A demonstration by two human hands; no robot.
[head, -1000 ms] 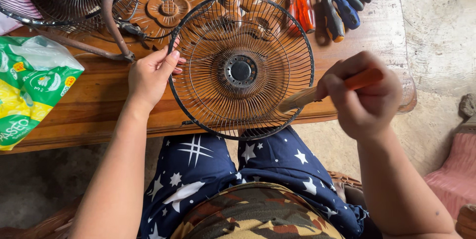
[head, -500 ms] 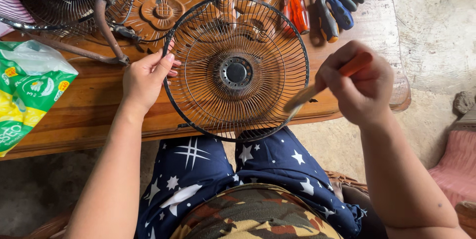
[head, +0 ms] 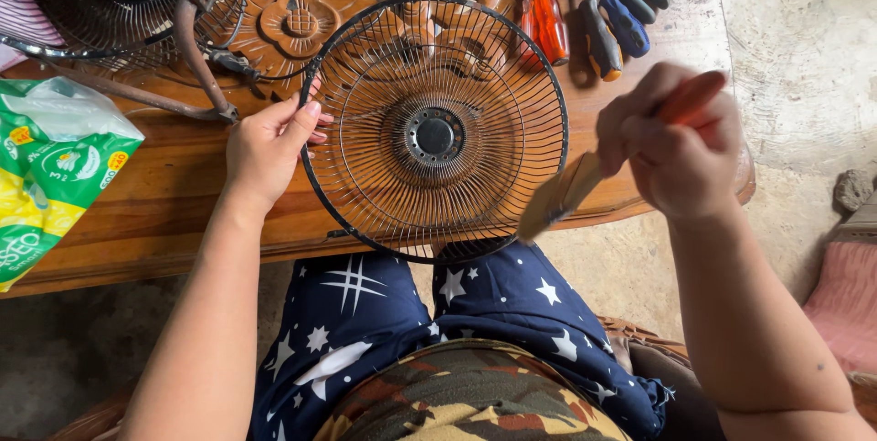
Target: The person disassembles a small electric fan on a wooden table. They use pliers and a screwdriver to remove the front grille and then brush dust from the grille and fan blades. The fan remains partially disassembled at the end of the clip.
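Fan guard: a round black wire fan guard (head: 435, 130) with a metal hub ring at its centre lies over the near edge of a carved brown wooden table (head: 183, 194), its 6 o'clock rim hanging past the edge above the person's star-printed blue trousers (head: 365, 313).
Left hand: the left hand (head: 265, 148) grips the guard's rim at 9 o'clock, thumb on top and fingers curled beneath, pinching the wire tightly.
Right hand: the right hand (head: 671, 153) is closed in a fist around the orange handle of a flat paintbrush (head: 571, 190).
Brush: its pale bristles point down to 7 o'clock from the fist and sit at the guard's rim near 4 o'clock; the blur hides whether they touch the wire.
Screwdrivers: a row of screwdrivers with orange, black, blue and teal handles (head: 589, 11) lies on the table at 1 o'clock from the guard, well apart from both hands.
Second guard: another dark wire fan cage with a rusty metal stand (head: 137, 11) rests at 10 o'clock.
Packet: a green and yellow plastic packet (head: 50, 176) lies at 9 o'clock, beyond the left hand.
Floor: bare grey concrete floor (head: 804, 39) shows at 3 o'clock.
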